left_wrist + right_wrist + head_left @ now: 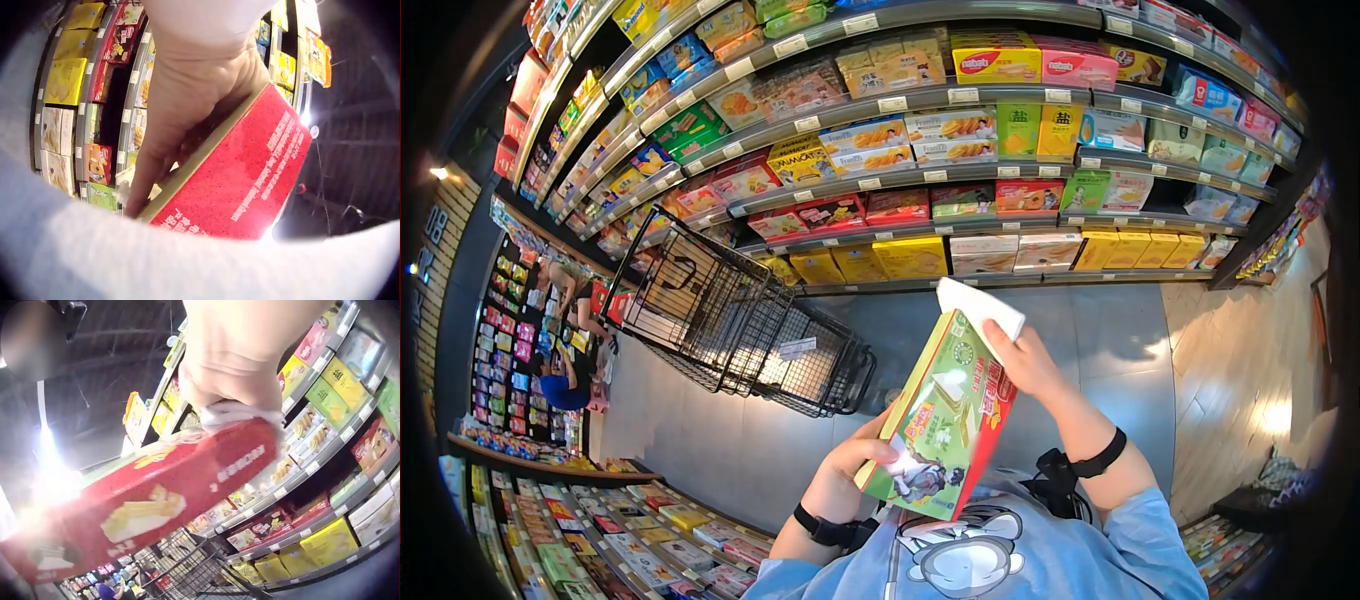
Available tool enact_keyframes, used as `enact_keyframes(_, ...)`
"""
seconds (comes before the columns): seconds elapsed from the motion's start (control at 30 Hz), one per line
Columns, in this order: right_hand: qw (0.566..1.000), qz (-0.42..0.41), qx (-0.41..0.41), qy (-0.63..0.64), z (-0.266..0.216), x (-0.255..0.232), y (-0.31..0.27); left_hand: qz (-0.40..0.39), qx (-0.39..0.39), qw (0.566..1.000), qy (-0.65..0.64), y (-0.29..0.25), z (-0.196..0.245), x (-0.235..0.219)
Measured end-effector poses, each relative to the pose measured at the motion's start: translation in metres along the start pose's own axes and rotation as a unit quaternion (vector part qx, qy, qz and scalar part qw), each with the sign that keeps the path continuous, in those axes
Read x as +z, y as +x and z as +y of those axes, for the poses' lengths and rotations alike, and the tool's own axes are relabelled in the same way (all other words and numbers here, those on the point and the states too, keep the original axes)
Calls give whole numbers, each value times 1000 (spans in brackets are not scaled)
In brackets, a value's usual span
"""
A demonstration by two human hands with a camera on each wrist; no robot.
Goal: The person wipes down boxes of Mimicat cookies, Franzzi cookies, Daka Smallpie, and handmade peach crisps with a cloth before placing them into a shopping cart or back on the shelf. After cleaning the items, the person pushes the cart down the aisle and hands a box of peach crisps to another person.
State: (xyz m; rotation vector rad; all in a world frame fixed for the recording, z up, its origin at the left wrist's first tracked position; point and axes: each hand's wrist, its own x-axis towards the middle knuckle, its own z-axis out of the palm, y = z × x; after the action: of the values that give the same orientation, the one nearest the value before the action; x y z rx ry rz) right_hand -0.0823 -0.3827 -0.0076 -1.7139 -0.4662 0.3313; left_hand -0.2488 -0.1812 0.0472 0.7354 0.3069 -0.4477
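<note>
A green and red biscuit box, with wafers pictured on its front, is held tilted before the person's chest. The left hand grips its lower left edge, thumb on the front face. At the upper end, the right hand pinches a folded white cloth against the corner of the box. The left wrist view shows the fingers of that hand along one narrow side, beside a red panel. In the right wrist view the white cloth bunches under the right hand, over the red side.
A black wire shopping cart stands ahead to the left. Shelves of boxed biscuits curve across the front, and a lower display lies at the near left. Two people are by a far left rack.
</note>
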Motion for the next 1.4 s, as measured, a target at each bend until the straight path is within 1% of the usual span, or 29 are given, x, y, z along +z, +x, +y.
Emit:
enact_keyframes(0.03, 1000, -3, 2, 0, 5, -2, 3, 41, 23, 999, 11, -2, 3, 4)
enact_keyframes(0.13, 979, -25, 106, 173, 29, -2, 12, 34, 51, 998, -21, 3, 15, -15)
enact_keyframes(0.17, 979, -28, 109, 172, 36, -3, 16, 44, 71, 995, -51, 3, 21, -18)
enact_keyframes(0.2, 965, -26, 161, 203, 43, -4, 20, 10, 80, 994, -70, 10, 23, -38)
enact_keyframes(0.23, 948, -25, 213, 234, 53, -5, 23, 14, 80, 994, -74, 20, 25, -65)
enact_keyframes(0.27, 952, -36, 216, 215, 69, -3, 25, -120, 81, 978, -150, 31, 26, -95)
enact_keyframes(0.3, 951, -42, 218, 215, 71, 3, 27, -252, 82, 938, -222, 37, 32, -111)
enact_keyframes(0.33, 955, -14, 221, 195, 72, 10, 32, -248, 86, 939, -223, 39, 37, -124)
enact_keyframes(0.4, 959, 9, 223, 172, 62, 25, 47, -43, 155, 974, -160, 46, 54, -134)
enact_keyframes(0.43, 972, 23, 179, 154, 52, 32, 55, -42, 159, 973, -162, 51, 62, -135)
enact_keyframes(0.47, 981, 40, 134, 136, 39, 41, 62, 17, 180, 968, -174, 57, 72, -128)
enact_keyframes(0.5, 981, 39, 134, 134, 24, 49, 69, 76, 200, 959, -183, 61, 81, -128)
enact_keyframes(0.57, 989, -58, 131, 27, -3, 69, 85, 65, 175, 961, -205, 72, 95, -150)
enact_keyframes(0.6, 995, -81, 20, 54, -2, 85, 95, -15, 187, 960, -209, 80, 104, -163)
enact_keyframes(0.63, 996, -34, -61, 55, -8, 99, 106, -95, 200, 952, -212, 86, 113, -174)
enact_keyframes(0.7, 980, -148, 96, 97, -5, 90, 129, -84, 219, 949, -209, 92, 136, -188)
enact_keyframes(0.8, 972, -168, 138, 88, 2, 86, 165, 85, 224, 957, -166, 94, 173, -193)
enact_keyframes(0.83, 973, -163, 139, 88, 7, 89, 174, 82, 220, 958, -165, 98, 182, -199)
enact_keyframes(0.9, 987, -131, 90, -12, 22, 96, 192, 109, 242, 956, -125, 112, 200, -206)
enact_keyframes(0.93, 984, -149, 92, 28, 25, 99, 198, 128, 250, 953, -111, 118, 208, -205)
enact_keyframes(0.97, 985, -139, 95, 28, 24, 103, 207, 122, 242, 956, -109, 125, 216, -210)
enact_keyframes(1.03, 943, -144, 255, 156, 19, 113, 225, 77, 235, 958, -147, 135, 227, -223)
enact_keyframes(1.07, 941, -140, 266, 156, 29, 117, 234, 21, 224, 956, -187, 144, 232, -232)
enact_keyframes(1.13, 935, -111, 282, 183, 16, 125, 250, -2, 199, 956, -215, 155, 240, -238)
enact_keyframes(1.2, 923, -95, 291, 233, 16, 135, 262, -68, 184, 956, -219, 170, 245, -240)
enact_keyframes(1.23, 915, -97, 335, 201, 16, 138, 267, -8, 190, 968, -162, 175, 245, -237)
enact_keyframes(1.3, 917, -195, 321, 133, 10, 135, 279, 17, 179, 979, -95, 191, 241, -235)
enact_keyframes(1.37, 927, -155, 307, 152, 29, 133, 288, -24, 151, 986, -62, 212, 237, -247)
enact_keyframes(1.4, 935, -125, 284, 171, 42, 130, 293, 39, 221, 974, 38, 221, 239, -242)
